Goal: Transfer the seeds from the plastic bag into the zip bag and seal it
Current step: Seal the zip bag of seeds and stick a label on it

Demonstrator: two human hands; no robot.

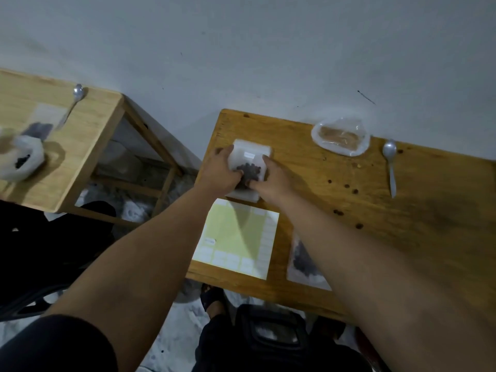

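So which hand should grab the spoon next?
Probably the right hand: the spoon lies on its side of the zip bag; the left hand would have to cross over.

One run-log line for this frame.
stage: handling zip bag | left hand: on bag | right hand: on bag | seeds: inside | seal: cannot tell

**One head-worn view, looking down**

We had a single wide-angle camera on the person's head. It looked forward and steeply down over both forearms onto the wooden table [349,183] close below, with a second table [88,124] at the left edge and the wall above.
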